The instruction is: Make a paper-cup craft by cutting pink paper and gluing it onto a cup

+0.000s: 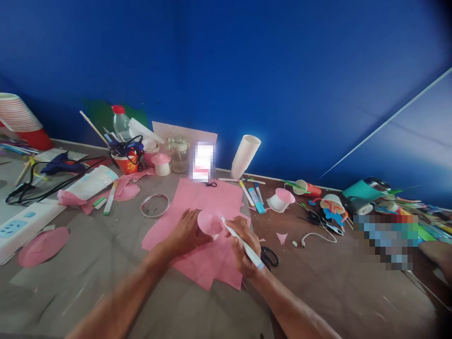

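Pink-topped cup (209,222) is gripped from nine o'clock by the left hand (190,230), fingers seemingly curled; at four, a marker (251,252) is pinched by the right hand (243,238).

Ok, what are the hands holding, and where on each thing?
The right hand grips a white marker around its front half, its front end sticking out; the left hand holds a pink round piece by its left edge.
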Motion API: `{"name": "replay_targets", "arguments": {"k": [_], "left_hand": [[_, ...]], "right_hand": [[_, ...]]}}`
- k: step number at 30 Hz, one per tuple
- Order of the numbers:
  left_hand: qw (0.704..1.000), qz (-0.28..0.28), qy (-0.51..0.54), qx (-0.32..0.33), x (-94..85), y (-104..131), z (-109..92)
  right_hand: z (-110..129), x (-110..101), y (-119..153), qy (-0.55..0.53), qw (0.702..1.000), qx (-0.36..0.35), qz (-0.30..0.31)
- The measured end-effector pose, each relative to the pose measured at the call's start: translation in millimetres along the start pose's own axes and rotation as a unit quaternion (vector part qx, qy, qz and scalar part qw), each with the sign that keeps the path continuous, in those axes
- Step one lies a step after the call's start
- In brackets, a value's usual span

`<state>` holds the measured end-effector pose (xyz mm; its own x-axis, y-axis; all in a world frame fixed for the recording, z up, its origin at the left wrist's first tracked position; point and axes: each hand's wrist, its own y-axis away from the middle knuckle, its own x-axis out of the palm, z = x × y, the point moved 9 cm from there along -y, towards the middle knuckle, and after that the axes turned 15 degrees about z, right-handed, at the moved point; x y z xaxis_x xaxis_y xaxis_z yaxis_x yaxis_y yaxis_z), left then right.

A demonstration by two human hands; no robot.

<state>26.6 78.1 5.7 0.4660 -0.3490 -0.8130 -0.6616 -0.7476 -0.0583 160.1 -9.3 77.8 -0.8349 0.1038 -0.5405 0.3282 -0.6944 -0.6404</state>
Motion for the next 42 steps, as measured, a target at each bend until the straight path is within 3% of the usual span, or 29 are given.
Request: {"name": "replay_targets", "arguments": {"k": [4,6,20,37,42], "left_hand": [[1.0,0.002,0.006,-0.006,-1.5,0.0,0.2],[1.0,0.003,0.005,-0.006,-1.4,0.1,-0.2],[1.0,-0.002,-0.024,0.02,4.7,-1.1,4.3],[0.999,-0.011,-0.03,0.023,3.5,0.7,1.5],[0.999,-0.012,-0.02,0.024,2.8,-0.4,1.7]], "right_hand": [[-15.1,1.8,3.4,-0.017,0.996,0.093,0.01],[-16.4,2.9,4.0,-0.01,0.994,0.106,0.015],[-6.9,5.3,-2.8,0.025,0.999,0.037,0.006],[1.0,2.8,-7.7,0.022,0.999,0.039,0.03],[-0.6,-1.1,-6.5,0.018,0.999,0.043,0.007]]}}
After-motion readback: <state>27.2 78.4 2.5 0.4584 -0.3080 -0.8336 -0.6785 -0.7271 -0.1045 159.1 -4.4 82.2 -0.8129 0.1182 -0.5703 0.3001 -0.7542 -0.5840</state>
